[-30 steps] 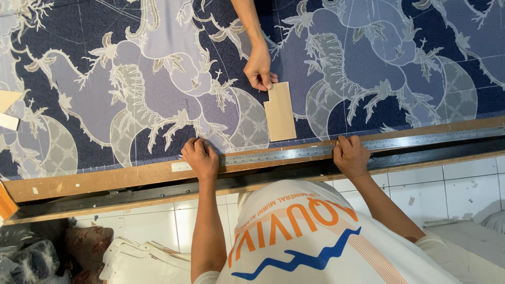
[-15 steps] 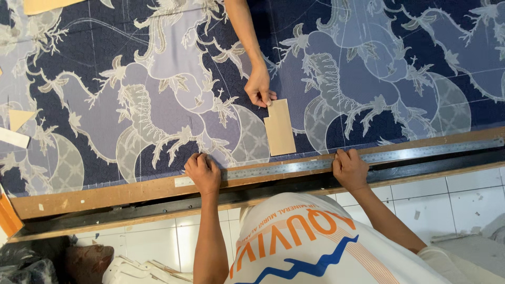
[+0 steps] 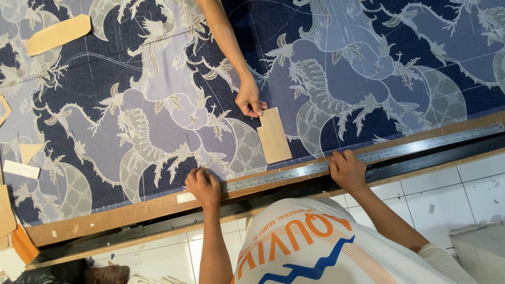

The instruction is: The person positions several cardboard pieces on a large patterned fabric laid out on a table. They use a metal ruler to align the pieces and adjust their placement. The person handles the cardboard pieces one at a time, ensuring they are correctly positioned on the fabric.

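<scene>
A long steel ruler (image 3: 421, 147) lies along the near edge of a dark blue cloth (image 3: 368, 63) printed with pale dragon shapes. My left hand (image 3: 202, 186) presses on the ruler's left end with curled fingers. My right hand (image 3: 347, 171) holds the ruler down further right. Just beyond the ruler, a tan card pattern piece (image 3: 274, 138) lies flat on the cloth. Another person's hand (image 3: 248, 100) reaches in from the far side, and its fingertips touch the card's top corner.
The cloth covers a table with a wooden front edge (image 3: 105, 221) and a dark rail under it. Loose paper and card pieces (image 3: 58, 34) lie on the cloth at the left. My white shirt (image 3: 315, 247) fills the bottom. White floor tiles (image 3: 473, 189) show at right.
The view has drifted, so the cloth and ruler sit lower in the frame. Both my hands stay on the ruler, and the other person's hand stays at the card.
</scene>
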